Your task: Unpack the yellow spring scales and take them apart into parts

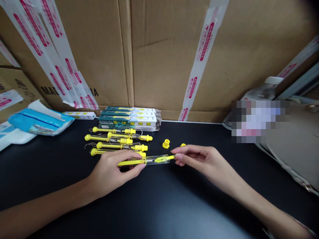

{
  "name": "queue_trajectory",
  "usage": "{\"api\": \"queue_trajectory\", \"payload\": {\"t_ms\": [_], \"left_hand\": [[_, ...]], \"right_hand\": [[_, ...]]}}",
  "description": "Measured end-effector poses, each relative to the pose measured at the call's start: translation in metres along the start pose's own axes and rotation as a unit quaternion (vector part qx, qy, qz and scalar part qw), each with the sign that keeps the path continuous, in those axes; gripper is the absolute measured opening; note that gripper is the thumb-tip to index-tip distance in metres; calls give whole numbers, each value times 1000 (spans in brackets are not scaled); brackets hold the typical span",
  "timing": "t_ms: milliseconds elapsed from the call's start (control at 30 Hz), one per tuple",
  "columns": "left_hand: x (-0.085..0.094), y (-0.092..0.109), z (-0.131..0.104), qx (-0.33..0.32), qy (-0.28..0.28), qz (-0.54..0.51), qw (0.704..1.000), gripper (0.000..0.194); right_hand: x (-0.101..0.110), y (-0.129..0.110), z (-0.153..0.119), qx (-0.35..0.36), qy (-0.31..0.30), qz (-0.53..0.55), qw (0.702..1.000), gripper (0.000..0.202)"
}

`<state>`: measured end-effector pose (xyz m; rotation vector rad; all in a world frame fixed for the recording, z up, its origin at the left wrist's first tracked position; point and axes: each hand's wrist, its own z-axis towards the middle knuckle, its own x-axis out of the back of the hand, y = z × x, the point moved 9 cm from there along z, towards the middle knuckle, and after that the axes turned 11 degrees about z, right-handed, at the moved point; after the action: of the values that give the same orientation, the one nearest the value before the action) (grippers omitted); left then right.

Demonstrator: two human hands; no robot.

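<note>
My left hand (117,169) is wrapped round a tubular spring scale (150,160) with a clear barrel and a yellow inner part, held nearly level above the black table. At the barrel's right end, a slim yellow piece (164,159) reaches partly inside the clear tube. The thumb and fingers of my right hand (196,156) pinch the outer tip of that yellow piece. Just behind the hands lie several more yellow spring scales (122,146) with metal hooks. A yellow end cap (166,143) stands beyond the barrel, and a second yellow cap (183,145) is mostly hidden behind my right hand.
Stacked green-and-white boxes (128,119) stand at the back against a large taped cardboard carton (159,59). On the left is a blue plastic packet (41,118). A clear bottle (266,89) and a beige bag (294,142) occupy the right side.
</note>
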<state>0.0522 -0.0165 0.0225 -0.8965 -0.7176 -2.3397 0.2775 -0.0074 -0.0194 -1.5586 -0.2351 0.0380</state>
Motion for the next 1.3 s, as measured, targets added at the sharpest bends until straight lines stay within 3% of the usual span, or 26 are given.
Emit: {"api": "queue_trajectory", "payload": {"t_ms": [67,167,267,567,1067,1300], "left_hand": [[0,0,0,1,-4,2,1000,5],[0,0,0,4,-7,4,1000,6],[0,0,-1,6,-8,10,1000,6],[1,0,1,11,-8,6,1000,4],[1,1,0,6,-5,11,1000,5],[0,1,1,11,-16,11,1000,5]], "right_hand": [[8,-14,-2,67,28,-103,992,30],[9,-29,-5,159,35,-252,954,24],[2,-24,-5,184,10,-315,931,25],[-11,-16,-6,235,-21,-393,889,23],[-5,-14,-2,210,-21,-401,892,25],[-15,-13,4,236,12,-433,870,18]]}}
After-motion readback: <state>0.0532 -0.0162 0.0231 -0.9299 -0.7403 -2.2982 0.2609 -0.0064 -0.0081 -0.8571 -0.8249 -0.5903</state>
